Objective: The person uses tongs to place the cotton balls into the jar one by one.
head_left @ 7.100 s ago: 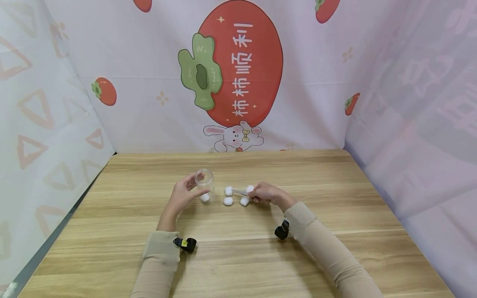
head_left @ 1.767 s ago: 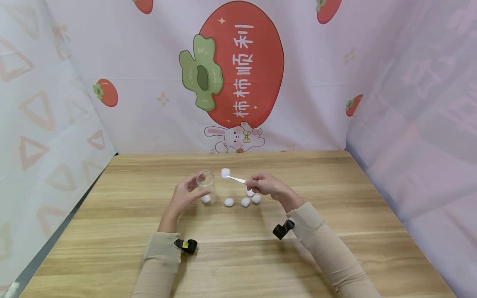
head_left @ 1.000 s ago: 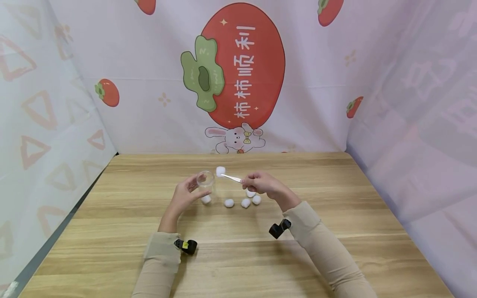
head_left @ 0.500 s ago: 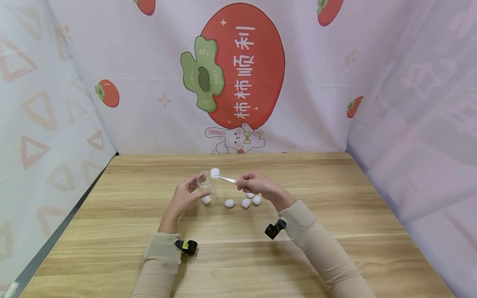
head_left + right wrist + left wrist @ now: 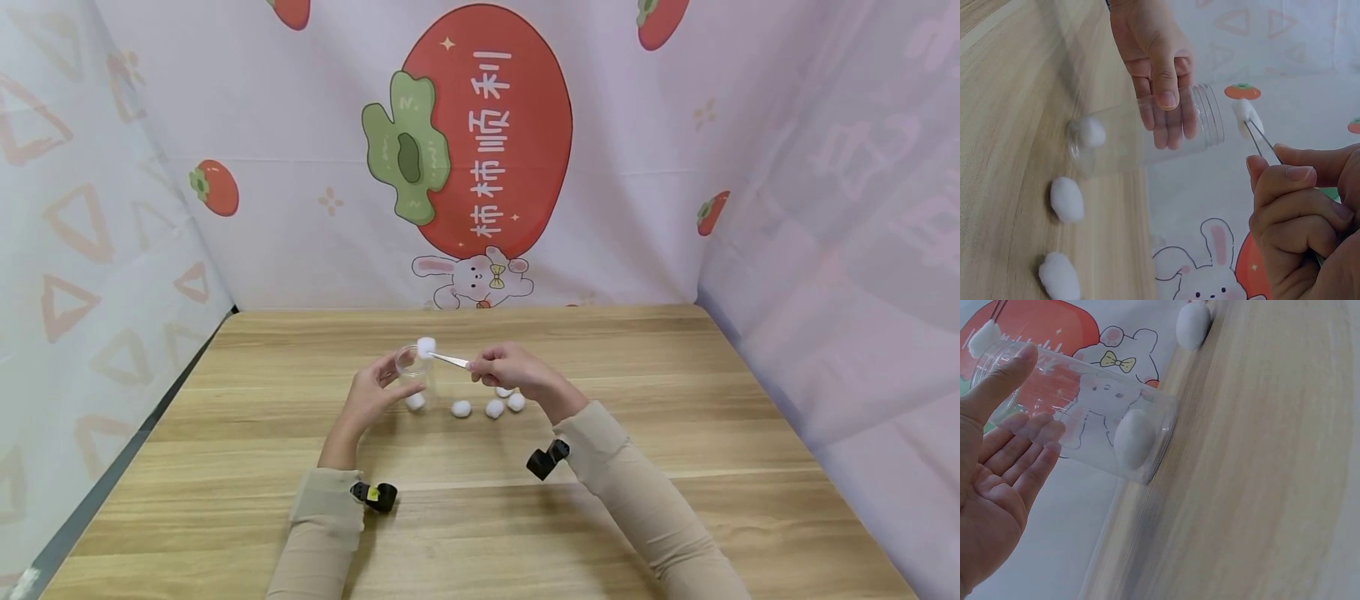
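Note:
My left hand (image 5: 375, 388) grips a clear, lidless jar (image 5: 1085, 412) that stands upright on the table. Thumb and fingers wrap its upper part. Inside, at the bottom, lies one cotton ball (image 5: 1135, 439). My right hand (image 5: 510, 372) pinches metal tweezers (image 5: 1262, 145). Between the tweezer tips is another cotton ball (image 5: 1246, 117), held just above the jar's mouth at its right side; in the right wrist view a small gap separates it from the rim.
Several loose cotton balls lie on the wooden table (image 5: 450, 517) right of the jar, among them one cotton ball (image 5: 461, 409) nearest it. A printed cloth backdrop (image 5: 300, 167) rises behind the table, with cloth at both sides.
A cotton ball was picked off the table with the tweezers, lifted, and carried left to the jar's mouth by my right hand. My left hand and the jar have stayed in place.

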A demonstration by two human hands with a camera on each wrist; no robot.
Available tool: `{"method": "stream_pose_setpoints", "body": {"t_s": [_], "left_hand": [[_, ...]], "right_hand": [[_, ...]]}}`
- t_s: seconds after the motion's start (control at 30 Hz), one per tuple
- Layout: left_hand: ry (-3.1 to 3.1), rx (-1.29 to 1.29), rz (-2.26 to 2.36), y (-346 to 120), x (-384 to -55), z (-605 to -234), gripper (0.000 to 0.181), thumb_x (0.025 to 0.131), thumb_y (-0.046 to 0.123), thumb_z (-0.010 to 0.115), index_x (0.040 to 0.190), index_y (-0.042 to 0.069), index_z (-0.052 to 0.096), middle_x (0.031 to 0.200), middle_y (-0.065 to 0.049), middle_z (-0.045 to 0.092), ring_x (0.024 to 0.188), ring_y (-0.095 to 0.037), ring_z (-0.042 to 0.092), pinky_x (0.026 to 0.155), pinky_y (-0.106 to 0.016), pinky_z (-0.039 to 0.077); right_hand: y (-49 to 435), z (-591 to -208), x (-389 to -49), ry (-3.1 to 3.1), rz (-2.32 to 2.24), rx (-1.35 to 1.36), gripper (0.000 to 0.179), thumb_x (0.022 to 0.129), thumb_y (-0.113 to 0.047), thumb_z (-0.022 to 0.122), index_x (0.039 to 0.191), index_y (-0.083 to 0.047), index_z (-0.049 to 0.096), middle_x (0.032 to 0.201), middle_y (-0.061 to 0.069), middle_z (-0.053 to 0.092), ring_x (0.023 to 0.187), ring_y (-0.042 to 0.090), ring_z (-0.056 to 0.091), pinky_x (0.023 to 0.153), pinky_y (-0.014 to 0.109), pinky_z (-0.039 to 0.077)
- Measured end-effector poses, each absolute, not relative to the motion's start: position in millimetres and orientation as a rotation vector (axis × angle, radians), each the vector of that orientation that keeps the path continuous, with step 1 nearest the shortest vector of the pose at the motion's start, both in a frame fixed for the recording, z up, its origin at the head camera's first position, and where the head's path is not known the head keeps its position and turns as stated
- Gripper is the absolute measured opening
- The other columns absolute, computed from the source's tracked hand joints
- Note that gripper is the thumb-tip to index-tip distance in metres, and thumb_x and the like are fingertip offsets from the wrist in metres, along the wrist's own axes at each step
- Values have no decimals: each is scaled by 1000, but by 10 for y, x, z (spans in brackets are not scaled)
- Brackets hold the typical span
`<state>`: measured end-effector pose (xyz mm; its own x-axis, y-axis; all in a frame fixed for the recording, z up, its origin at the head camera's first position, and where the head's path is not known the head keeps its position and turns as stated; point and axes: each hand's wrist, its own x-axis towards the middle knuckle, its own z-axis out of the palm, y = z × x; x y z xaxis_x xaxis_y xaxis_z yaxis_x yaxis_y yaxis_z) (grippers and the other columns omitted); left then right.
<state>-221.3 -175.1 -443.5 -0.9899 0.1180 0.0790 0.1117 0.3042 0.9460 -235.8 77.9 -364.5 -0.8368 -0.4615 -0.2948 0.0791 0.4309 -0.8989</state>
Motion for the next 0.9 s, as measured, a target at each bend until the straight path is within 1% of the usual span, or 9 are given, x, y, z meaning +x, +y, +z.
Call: {"method": "stream_pose_setpoints", "body": {"t_s": [0.33, 0.63, 0.9], "left_hand": [[2547, 217, 1823, -1754, -2228, -4448, 71, 79, 22, 80, 140, 5, 48, 140, -19, 56, 135, -33, 50, 116, -40, 41], [2551, 214, 1810, -1757, -2214, -4433, 72, 79, 24, 80, 140, 6, 47, 143, -20, 52, 135, -34, 49, 116, -42, 41], [2549, 214, 1813, -1749, -2219, -4435, 72, 78, 23, 80, 140, 5, 48, 142, -20, 53, 135, -34, 50, 116, -42, 41]], "right_hand": [[728, -3697, -2373, 2171, -1412, -290, 23, 98, -17, 53, 81, -4, 61, 58, -4, 43, 48, 6, 25, 44, 16, 19], [683, -3710, -2367, 2177, -1397, -296, 22, 97, -17, 54, 82, -3, 62, 58, -4, 44, 50, 6, 28, 44, 16, 21], [663, -3718, -2354, 2166, -1405, -298, 22, 97, -16, 53, 80, -4, 60, 58, -4, 44, 51, 6, 29, 46, 17, 21]]}}
